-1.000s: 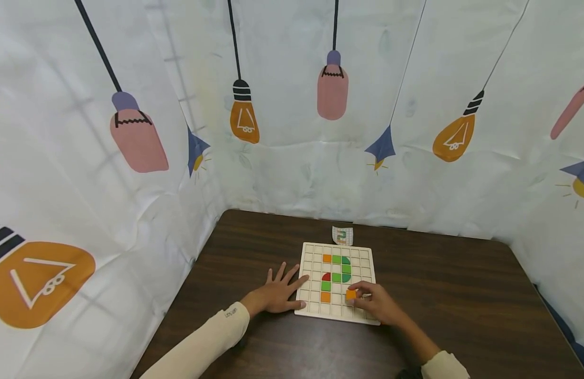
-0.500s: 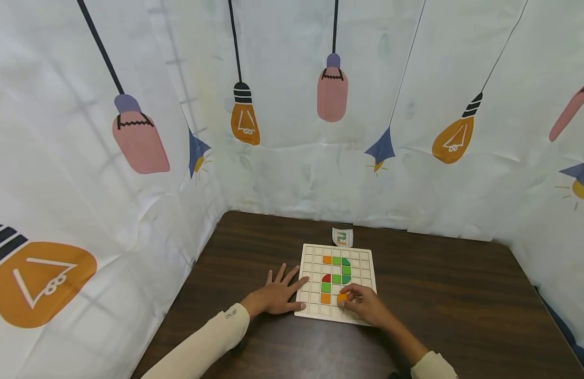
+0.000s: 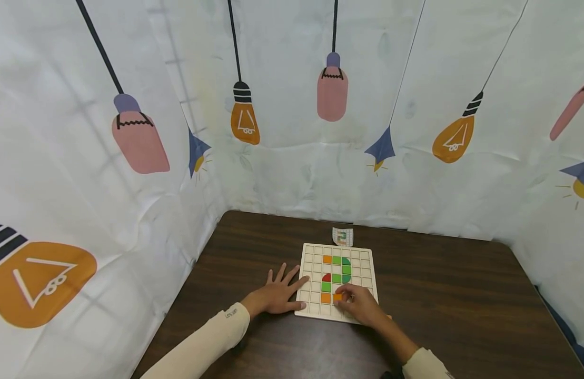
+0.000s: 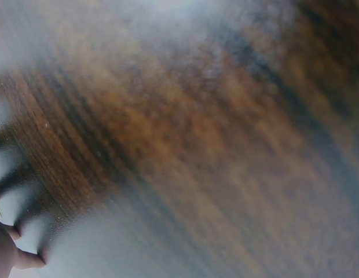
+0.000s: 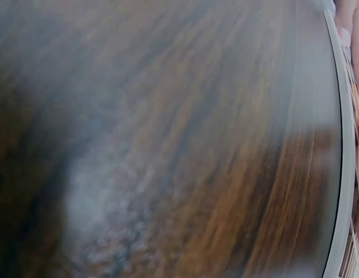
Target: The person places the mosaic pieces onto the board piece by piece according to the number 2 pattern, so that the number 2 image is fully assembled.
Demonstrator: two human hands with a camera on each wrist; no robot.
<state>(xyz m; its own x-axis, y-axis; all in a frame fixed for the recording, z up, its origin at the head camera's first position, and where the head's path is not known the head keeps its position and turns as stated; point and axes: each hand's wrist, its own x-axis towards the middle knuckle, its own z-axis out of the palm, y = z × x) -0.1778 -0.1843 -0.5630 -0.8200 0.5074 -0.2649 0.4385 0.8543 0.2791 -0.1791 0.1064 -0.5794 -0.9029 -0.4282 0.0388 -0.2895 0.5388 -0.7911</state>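
On the table lies a pale wooden grid board (image 3: 310, 258), its squares partly filled with coloured tiles. My right hand (image 3: 363, 305) pinches an orange square tile (image 3: 337, 297) between thumb and fingers, low over the board's near rows. Left of it sits another orange tile (image 3: 325, 298), with a green tile (image 3: 326, 287) and a red rounded tile (image 3: 326, 277) above. More green tiles (image 3: 346, 270) curve up to an orange tile (image 3: 327, 259). With fingers spread, my left hand (image 3: 275, 295) touches the board's left edge. The right hand hides the board's near right part.
A small printed card (image 3: 343, 237) with a coloured grid pattern lies just beyond the board. The dark wood table (image 3: 438, 284) extends to both sides. A white curtain (image 3: 282, 179) with printed lamps stands behind and at the left.
My right hand has moved left across the board with the orange tile, bringing it beside the other orange tile in the near row. The left hand has stayed in place.
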